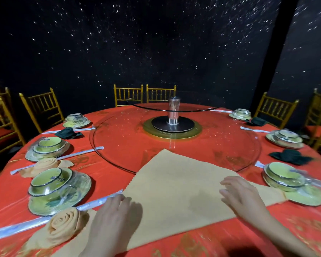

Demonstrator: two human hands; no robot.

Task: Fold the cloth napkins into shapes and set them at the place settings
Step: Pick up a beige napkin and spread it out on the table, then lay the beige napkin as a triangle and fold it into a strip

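One napkin (174, 191) is pressed by straight-fingered left hand (115, 217) and right hand (243, 197); two rose napkins (63, 225) (46, 164), six bowl stacks (57, 188) (48, 147) (76, 120) (240, 114) (285, 138) (289, 180) are laid.

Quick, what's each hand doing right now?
Left hand: open, fingers resting on the tan napkin.
Right hand: open, resting flat on the same napkin.

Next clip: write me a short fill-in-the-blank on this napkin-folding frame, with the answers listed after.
1. The tan napkin lies flat on the red tablecloth, folded into a ____.
2. The left hand and right hand both rest on it; the ____ one is closer to the near rose-shaped napkin.
3. With the far rose-shaped napkin, finished roses number ____.
Missing words: triangle; left; two.
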